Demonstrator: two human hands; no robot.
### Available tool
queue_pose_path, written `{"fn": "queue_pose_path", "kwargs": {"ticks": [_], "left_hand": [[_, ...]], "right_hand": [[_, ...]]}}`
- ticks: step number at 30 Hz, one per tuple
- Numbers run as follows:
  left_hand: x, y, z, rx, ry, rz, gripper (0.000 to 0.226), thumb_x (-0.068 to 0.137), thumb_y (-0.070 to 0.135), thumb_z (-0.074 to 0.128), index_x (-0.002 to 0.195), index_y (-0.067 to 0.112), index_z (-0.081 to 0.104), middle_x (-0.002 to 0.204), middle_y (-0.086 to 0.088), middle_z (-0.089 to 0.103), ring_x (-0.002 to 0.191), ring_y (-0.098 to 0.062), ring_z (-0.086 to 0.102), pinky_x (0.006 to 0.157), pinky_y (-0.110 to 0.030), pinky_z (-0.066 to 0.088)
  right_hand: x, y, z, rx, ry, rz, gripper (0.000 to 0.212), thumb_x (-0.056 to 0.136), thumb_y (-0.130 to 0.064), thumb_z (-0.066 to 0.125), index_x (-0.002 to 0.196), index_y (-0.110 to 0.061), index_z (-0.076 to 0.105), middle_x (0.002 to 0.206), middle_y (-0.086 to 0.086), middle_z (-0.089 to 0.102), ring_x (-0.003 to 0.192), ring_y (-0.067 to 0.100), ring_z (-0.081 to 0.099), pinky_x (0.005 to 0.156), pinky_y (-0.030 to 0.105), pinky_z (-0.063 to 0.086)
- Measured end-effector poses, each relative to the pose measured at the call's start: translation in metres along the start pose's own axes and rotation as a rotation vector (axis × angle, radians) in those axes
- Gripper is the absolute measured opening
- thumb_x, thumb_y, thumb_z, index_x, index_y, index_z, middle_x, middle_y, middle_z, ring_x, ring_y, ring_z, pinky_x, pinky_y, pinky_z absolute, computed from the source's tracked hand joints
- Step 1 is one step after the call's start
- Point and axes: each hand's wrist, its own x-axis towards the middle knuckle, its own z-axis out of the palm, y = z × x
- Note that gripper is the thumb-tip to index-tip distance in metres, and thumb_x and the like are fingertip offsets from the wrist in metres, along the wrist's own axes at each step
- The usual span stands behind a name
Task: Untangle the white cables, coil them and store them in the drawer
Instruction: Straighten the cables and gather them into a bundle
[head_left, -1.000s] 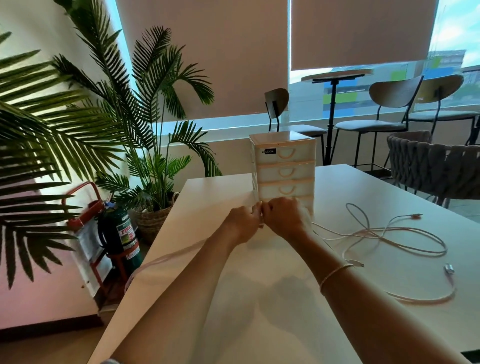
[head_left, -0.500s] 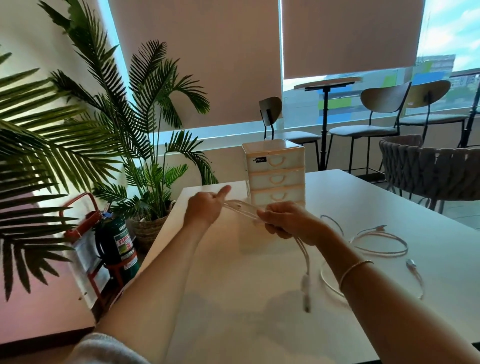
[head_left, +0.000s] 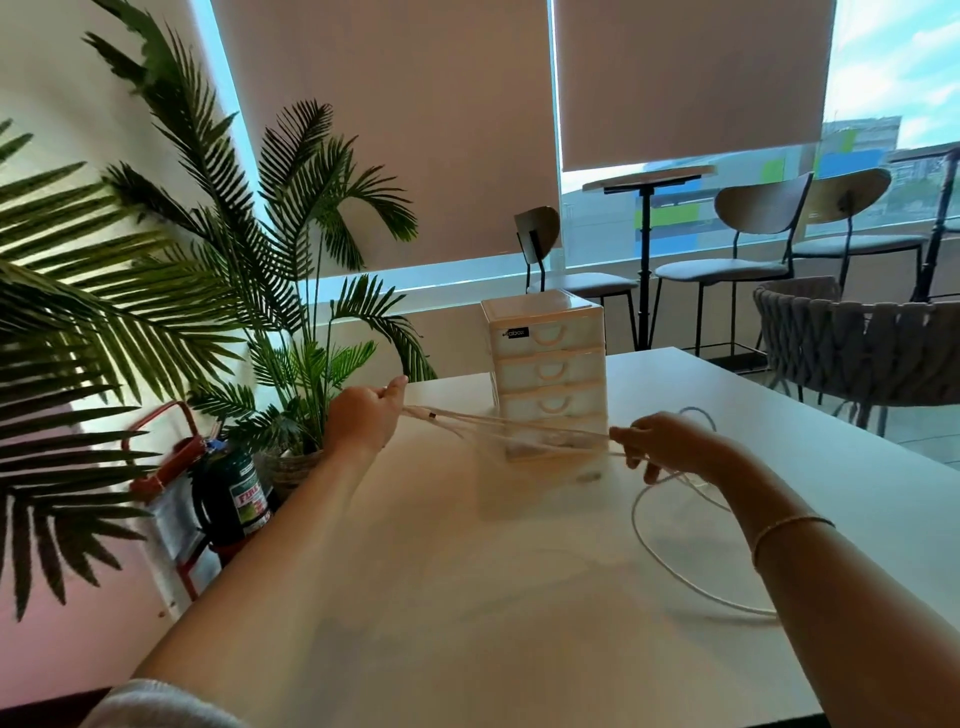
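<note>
Left hand (head_left: 363, 423): raised above the desk (head_left: 467, 597), fingers curled round a bundle of white cables (head_left: 498, 423), thumb pointing up and away. A connector end with a dark mark shows just beside this hand on the cable run.

Right hand (head_left: 670, 447): also raised, fingers curled and pinching the same white cables at their other end. The two hands are well apart, and several strands run nearly straight between them.

From the right hand the cables drop to the desk and sweep in a loose loop below and to the right of that hand, passing under the right wrist. A further small loop shows just beyond the right hand. Motion blur hides how many separate cables there are.

Drawer unit (head_left: 548, 374): a small white stack of drawers standing upright on the desk, beyond the strands and between the two hands. The three upper drawers are closed. The state of the lowest cannot be told, as the strands cross in front of it.

A thin bracelet (head_left: 789, 525) sits on the right wrist. A palm plant (head_left: 218, 249) and a fire extinguisher (head_left: 234, 493) stand beyond the left hand, off the desk.
</note>
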Motion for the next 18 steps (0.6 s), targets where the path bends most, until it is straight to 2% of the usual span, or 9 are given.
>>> {"fn": "queue_pose_path", "kwargs": {"ticks": [2, 5, 7, 9, 10, 12, 14, 16, 18], "left_hand": [[0.000, 0.001, 0.000, 0.000, -0.004, 0.016, 0.052, 0.096, 0.038, 0.043, 0.088, -0.006, 0.069, 0.075, -0.024, 0.061, 0.068, -0.023, 0.048, 0.060, -0.027, 0.030], [0.002, 0.005, -0.001, -0.024, 0.008, 0.028, 0.052, 0.097, 0.036, 0.043, 0.086, -0.008, 0.069, 0.070, -0.022, 0.058, 0.070, -0.027, 0.051, 0.061, -0.027, 0.030], [0.004, 0.004, -0.004, -0.001, 0.008, 0.033, 0.053, 0.097, 0.037, 0.041, 0.086, -0.007, 0.068, 0.072, -0.020, 0.058, 0.071, -0.027, 0.050, 0.061, -0.028, 0.030], [0.006, 0.003, -0.005, 0.024, -0.004, 0.054, 0.052, 0.097, 0.037, 0.041, 0.086, -0.006, 0.069, 0.081, -0.024, 0.064, 0.071, -0.024, 0.047, 0.062, -0.028, 0.030], [0.005, 0.004, -0.005, 0.026, -0.006, 0.073, 0.051, 0.097, 0.036, 0.042, 0.085, -0.005, 0.069, 0.083, -0.025, 0.065, 0.071, -0.025, 0.049, 0.062, -0.028, 0.030], [0.002, 0.010, -0.002, 0.014, -0.010, 0.108, 0.050, 0.096, 0.034, 0.044, 0.078, -0.006, 0.067, 0.080, -0.025, 0.065, 0.072, -0.031, 0.054, 0.061, -0.029, 0.030], [-0.001, 0.017, -0.001, 0.000, -0.023, 0.130, 0.051, 0.096, 0.034, 0.044, 0.067, -0.004, 0.062, 0.072, -0.022, 0.060, 0.070, -0.030, 0.052, 0.060, -0.029, 0.030], [-0.002, 0.022, -0.003, -0.029, -0.028, 0.126, 0.051, 0.096, 0.035, 0.044, 0.057, 0.003, 0.054, 0.065, -0.014, 0.053, 0.067, -0.027, 0.048, 0.060, -0.029, 0.031], [0.000, 0.023, -0.007, -0.052, -0.020, 0.122, 0.049, 0.096, 0.037, 0.044, 0.062, 0.004, 0.059, 0.063, -0.011, 0.051, 0.067, -0.026, 0.048, 0.061, -0.029, 0.033]], "right_hand": [[0.004, 0.004, 0.000, -0.103, -0.004, 0.033, 0.037, 0.095, -0.039, 0.043, 0.078, -0.012, 0.063, 0.076, -0.001, 0.065, 0.075, 0.020, 0.065, 0.061, 0.021, 0.043], [0.011, 0.000, 0.003, -0.246, -0.007, 0.122, 0.033, 0.096, -0.027, 0.042, 0.108, -0.005, 0.063, 0.108, 0.012, 0.065, 0.104, 0.028, 0.061, 0.074, 0.029, 0.046], [0.008, -0.007, 0.003, -0.410, -0.026, 0.123, 0.032, 0.094, -0.014, 0.040, 0.119, -0.004, 0.057, 0.122, 0.013, 0.059, 0.113, 0.027, 0.055, 0.088, 0.030, 0.044], [0.002, -0.023, 0.001, -0.443, 0.039, 0.007, 0.033, 0.095, -0.009, 0.038, 0.124, -0.007, 0.053, 0.131, 0.008, 0.052, 0.117, 0.023, 0.052, 0.091, 0.024, 0.039], [-0.001, -0.036, 0.003, -0.392, 0.094, -0.077, 0.031, 0.096, -0.009, 0.038, 0.124, -0.008, 0.052, 0.131, 0.009, 0.052, 0.116, 0.023, 0.052, 0.089, 0.023, 0.039], [-0.008, -0.073, 0.010, -0.235, 0.116, -0.188, 0.032, 0.098, -0.011, 0.036, 0.123, -0.001, 0.052, 0.127, 0.016, 0.053, 0.115, 0.029, 0.051, 0.092, 0.030, 0.039], [-0.014, -0.109, 0.026, 0.020, 0.018, -0.255, 0.034, 0.100, -0.017, 0.034, 0.121, 0.001, 0.053, 0.112, 0.016, 0.056, 0.105, 0.029, 0.052, 0.088, 0.031, 0.041], [-0.018, -0.129, 0.048, 0.286, -0.094, -0.341, 0.027, 0.099, -0.020, 0.036, 0.110, -0.006, 0.057, 0.088, 0.003, 0.054, 0.082, 0.018, 0.049, 0.078, 0.028, 0.040], [-0.019, -0.133, 0.063, 0.482, -0.135, -0.399, 0.025, 0.099, -0.016, 0.037, 0.103, -0.003, 0.059, 0.080, 0.001, 0.055, 0.074, 0.015, 0.050, 0.073, 0.028, 0.042]]}}
